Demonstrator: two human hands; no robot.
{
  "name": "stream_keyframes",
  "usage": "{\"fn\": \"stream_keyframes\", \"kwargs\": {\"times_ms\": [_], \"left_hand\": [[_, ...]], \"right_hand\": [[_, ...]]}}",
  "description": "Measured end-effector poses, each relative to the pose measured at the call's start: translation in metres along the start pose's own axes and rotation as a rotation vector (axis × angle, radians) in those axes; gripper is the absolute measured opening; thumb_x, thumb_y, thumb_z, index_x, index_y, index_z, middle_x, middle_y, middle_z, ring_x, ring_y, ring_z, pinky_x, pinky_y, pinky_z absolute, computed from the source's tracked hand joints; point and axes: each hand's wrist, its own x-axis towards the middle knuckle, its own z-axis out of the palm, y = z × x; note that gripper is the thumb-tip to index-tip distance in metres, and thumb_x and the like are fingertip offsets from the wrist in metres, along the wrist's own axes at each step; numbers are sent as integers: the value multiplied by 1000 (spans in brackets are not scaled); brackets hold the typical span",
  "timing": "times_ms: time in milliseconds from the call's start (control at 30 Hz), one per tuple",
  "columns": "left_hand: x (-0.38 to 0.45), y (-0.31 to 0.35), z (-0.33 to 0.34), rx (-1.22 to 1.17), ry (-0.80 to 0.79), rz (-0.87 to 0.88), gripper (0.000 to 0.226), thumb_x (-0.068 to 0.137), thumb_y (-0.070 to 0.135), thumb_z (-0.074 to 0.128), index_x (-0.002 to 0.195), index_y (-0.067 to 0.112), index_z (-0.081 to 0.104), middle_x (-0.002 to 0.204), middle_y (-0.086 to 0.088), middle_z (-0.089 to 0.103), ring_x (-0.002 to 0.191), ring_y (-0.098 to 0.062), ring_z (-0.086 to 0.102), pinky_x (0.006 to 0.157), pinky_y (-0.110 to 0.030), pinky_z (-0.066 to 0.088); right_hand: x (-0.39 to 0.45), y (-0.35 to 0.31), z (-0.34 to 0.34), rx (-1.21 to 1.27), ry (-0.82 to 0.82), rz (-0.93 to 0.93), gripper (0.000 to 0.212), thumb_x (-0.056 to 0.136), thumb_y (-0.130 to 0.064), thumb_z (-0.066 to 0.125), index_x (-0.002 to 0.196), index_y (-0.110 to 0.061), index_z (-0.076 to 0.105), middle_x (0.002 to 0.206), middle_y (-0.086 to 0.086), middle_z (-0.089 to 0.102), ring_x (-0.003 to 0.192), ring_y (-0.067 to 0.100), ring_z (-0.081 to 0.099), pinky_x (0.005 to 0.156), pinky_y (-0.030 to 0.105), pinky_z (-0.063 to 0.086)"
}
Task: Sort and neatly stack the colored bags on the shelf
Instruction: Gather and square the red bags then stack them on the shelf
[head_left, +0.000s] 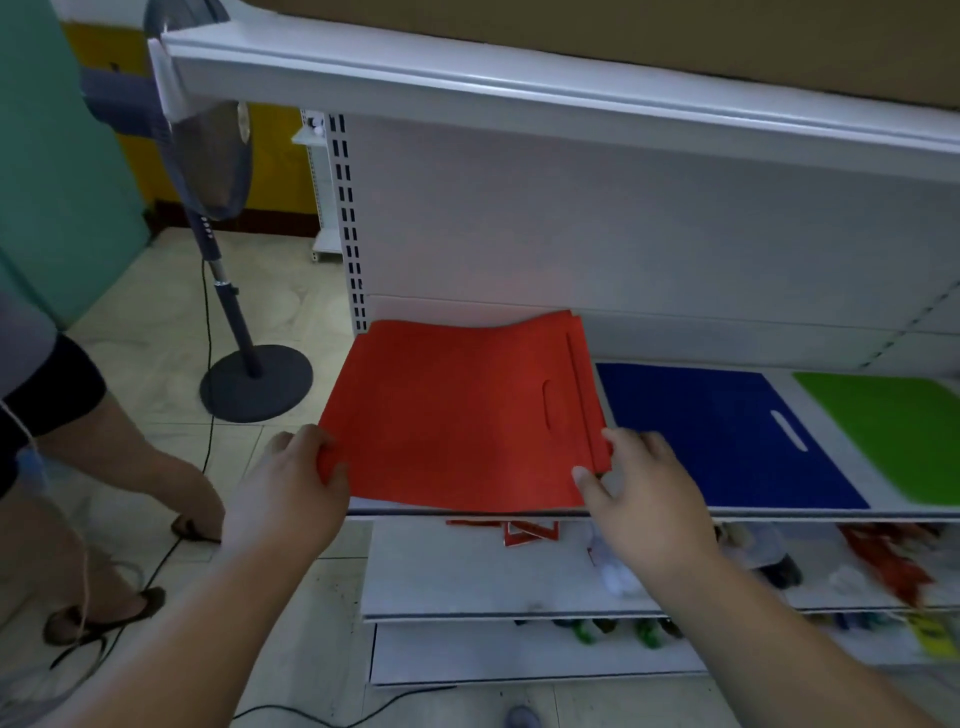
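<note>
We hold the red bags (457, 415) at the left end of the white shelf (779, 514), our left hand (291, 483) curled around their near left corner and our right hand (636, 483) pinching the near right corner, thumb on top. The far edge of the red bags bows upward against the shelf's back panel. Just to their right lies the blue bag (717, 431), flat, and beyond it the green bag (893, 431); a standing fan (228, 270) rises from the floor to the left.
</note>
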Motion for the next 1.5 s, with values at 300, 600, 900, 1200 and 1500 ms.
{"fn": "stream_keyframes", "kwargs": {"times_ms": [300,600,900,1200,1500], "left_hand": [[0,3,-5,-96,41,-70,28,91,18,53,116,26,62,115,0,63,80,-14,50,65,-28,38],[-30,5,-8,-370,-157,-196,25,84,9,58,89,33,59,86,4,66,68,-19,63,55,-29,49],[-85,94,35,-265,101,-43,24,96,27,55,118,32,65,95,4,70,76,-19,60,59,-27,39],[-151,367,154,-414,37,302,29,96,29,57,124,34,65,102,4,74,74,-15,62,63,-24,41],[-205,592,259,-448,-163,525,31,98,32,54,128,38,62,104,0,74,78,-17,63,68,-29,41]], "right_hand": [[-18,-4,5,-87,-91,-141,54,96,-55,39,143,-27,39,124,-3,62,95,19,63,78,36,52],[-1,8,8,505,-288,68,52,89,-26,68,131,-47,44,118,-12,64,95,0,64,87,29,55],[-14,87,-53,-2,303,-233,41,98,-34,52,139,-28,51,42,-5,41,36,13,41,35,32,40],[-60,342,-191,-112,541,124,46,93,-29,59,139,-25,53,61,10,65,50,30,58,48,32,46],[-92,559,-275,-114,555,452,47,98,-39,47,145,-32,43,95,8,73,74,28,66,64,41,55]]}}
